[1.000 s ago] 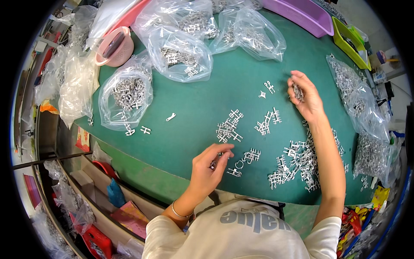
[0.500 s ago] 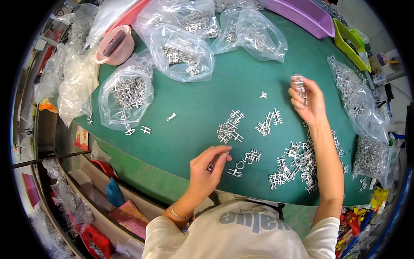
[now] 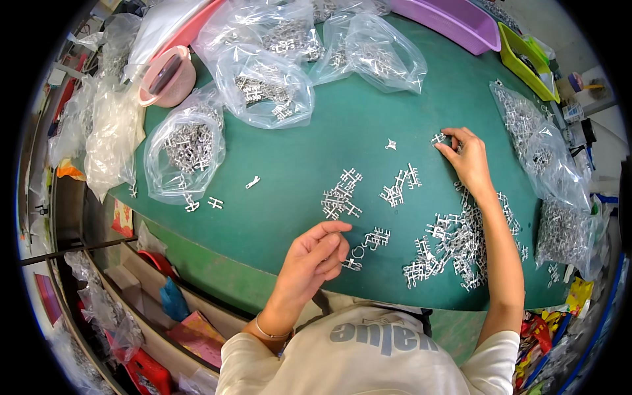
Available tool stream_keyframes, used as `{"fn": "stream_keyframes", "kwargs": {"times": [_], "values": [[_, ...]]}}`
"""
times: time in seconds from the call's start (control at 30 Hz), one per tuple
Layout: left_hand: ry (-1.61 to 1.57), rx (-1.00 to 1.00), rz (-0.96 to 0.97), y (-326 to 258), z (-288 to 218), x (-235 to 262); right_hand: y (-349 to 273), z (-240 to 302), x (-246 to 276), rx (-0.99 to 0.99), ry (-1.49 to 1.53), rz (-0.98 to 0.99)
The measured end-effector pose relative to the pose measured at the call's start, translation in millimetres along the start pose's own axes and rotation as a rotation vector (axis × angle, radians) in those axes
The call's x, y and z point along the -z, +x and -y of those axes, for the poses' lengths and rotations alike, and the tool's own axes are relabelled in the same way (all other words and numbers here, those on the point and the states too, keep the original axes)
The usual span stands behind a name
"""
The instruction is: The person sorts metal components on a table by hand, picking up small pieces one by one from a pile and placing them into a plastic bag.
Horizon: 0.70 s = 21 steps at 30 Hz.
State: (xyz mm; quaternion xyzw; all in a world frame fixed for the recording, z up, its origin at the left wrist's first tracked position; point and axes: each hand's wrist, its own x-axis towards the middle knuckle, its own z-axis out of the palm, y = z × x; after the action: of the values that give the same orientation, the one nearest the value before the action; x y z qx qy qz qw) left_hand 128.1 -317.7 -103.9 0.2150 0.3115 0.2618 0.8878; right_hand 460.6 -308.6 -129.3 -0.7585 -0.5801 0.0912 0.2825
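My right hand (image 3: pixel 466 158) reaches out over the green table (image 3: pixel 296 158) and pinches a small silver metal part (image 3: pixel 438 138) between its fingertips. A single small part (image 3: pixel 391 144) lies just left of it. My left hand (image 3: pixel 315 257) hovers near the table's front edge with its fingers curled together, right beside a few silver parts and a small ring (image 3: pixel 361 251). Whether it holds anything is hidden. Two small clusters of parts (image 3: pixel 342 195) (image 3: pixel 399 187) lie between the hands. A large loose heap of parts (image 3: pixel 454 247) lies under my right forearm.
Several clear plastic bags of silver parts (image 3: pixel 187 148) (image 3: pixel 270 89) (image 3: pixel 378 56) (image 3: pixel 540 141) ring the table. A pink round container (image 3: pixel 168 76) stands at the back left, a purple tray (image 3: pixel 447 20) and a yellow-green bin (image 3: pixel 526 59) at the back right. Shelves with clutter run below the table's left edge.
My right hand has moved from the far right toward the table's middle, with a small part between its fingertips. My left hand has barely shifted.
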Motion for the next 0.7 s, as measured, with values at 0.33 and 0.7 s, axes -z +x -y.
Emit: {"fn": "stream_keyframes", "kwargs": {"times": [0.33, 0.7], "values": [[-0.622, 0.15, 0.154, 8.8, 7.5, 1.1, -20.5, 1.2, 14.9, -0.407, 1.629, 0.345], [-0.235, 0.051, 0.126, -0.7, 21.0, -5.6, -65.9, 63.8, 6.3, -0.6, 2.04, 0.57]]}}
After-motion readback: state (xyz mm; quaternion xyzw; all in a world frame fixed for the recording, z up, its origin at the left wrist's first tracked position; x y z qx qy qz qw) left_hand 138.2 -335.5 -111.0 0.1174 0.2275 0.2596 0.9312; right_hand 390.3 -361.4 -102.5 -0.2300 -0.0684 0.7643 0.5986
